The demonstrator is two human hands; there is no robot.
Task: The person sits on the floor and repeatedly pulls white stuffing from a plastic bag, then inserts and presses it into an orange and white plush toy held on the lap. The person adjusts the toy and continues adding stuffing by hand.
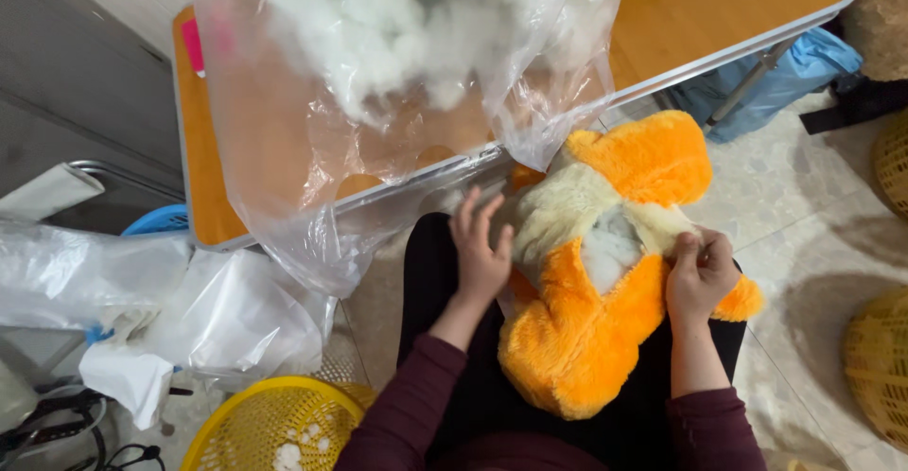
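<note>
While my right hand (698, 272) pinches the toy's (591, 339) open seam, my left hand (480, 253) rests spread on its side. White stuffing (605, 249) shows inside, so filling looks partly done; more waits in the bag (378, 74), and the seam remains unclosed.

Right hand (700, 272) pinches the orange plush toy (586, 339) on the lap; left hand (480, 253) rests open beside it.

You face a folding table with an orange wood-grain tabletop (719, 8) edged in a grey metal rim. Beneath it lies a pale tiled floor (804, 235). A grey panelled wall (66, 74) stands at your left. Woven baskets (880, 362) sit on the floor at your right.
</note>
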